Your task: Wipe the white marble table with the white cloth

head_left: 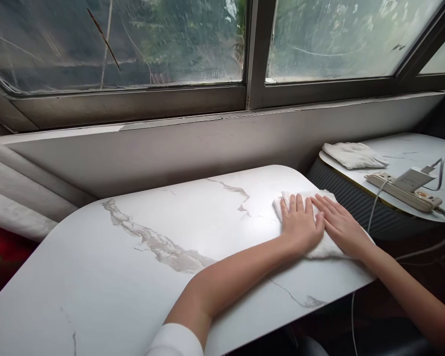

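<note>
A white cloth (321,251) lies spread on the marble-patterned white table (107,257), near its right end. My left hand (300,222) rests flat on the cloth, fingers stretched out and pointing away from me. Beside it my right hand (339,225) also presses flat on the cloth, its fingers extended toward the upper left. The two hands almost meet at the left thumb. Part of the cloth is hidden beneath both palms.
On a second marbled table (400,148) at right lie a folded white cloth (354,155) and a power strip (404,192) with a white charger (415,178) plugged in. Cables hang between the tables. A window (193,44) runs behind; a pale curtain (18,193) hangs left.
</note>
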The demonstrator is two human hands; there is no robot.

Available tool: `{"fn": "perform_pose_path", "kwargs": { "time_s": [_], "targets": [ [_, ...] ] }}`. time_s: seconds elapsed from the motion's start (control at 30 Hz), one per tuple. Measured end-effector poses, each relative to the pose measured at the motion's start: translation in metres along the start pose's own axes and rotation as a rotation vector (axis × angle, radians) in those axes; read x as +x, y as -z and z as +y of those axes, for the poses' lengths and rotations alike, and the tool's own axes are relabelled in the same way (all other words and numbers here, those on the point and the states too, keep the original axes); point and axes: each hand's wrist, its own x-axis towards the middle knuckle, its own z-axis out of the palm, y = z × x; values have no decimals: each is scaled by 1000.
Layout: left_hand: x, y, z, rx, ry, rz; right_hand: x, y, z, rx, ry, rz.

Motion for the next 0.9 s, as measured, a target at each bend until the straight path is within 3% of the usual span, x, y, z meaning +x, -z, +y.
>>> {"fn": "perform_pose_path", "kwargs": {
  "time_s": [0.2,0.33,0.43,0.57,0.67,0.9],
  "targets": [
    [-74,26,7,-129,-90,-166,-64,20,-53,-22,25,76],
    [-116,50,-8,-158,-75,-182,-78,23,-100,2,52,73],
    [-129,62,-24,-137,-94,-176,-74,18,-123,10,46,37],
    [-110,64,-48,-73,-29,-119,-38,9,-135,4,8,-70],
    [-76,61,-72,-14,66,-5,11,2,-137,7,-35,-115],
    [9,64,-137,66,143,177,126,-24,-134,114,-36,-44]
  ]
}}
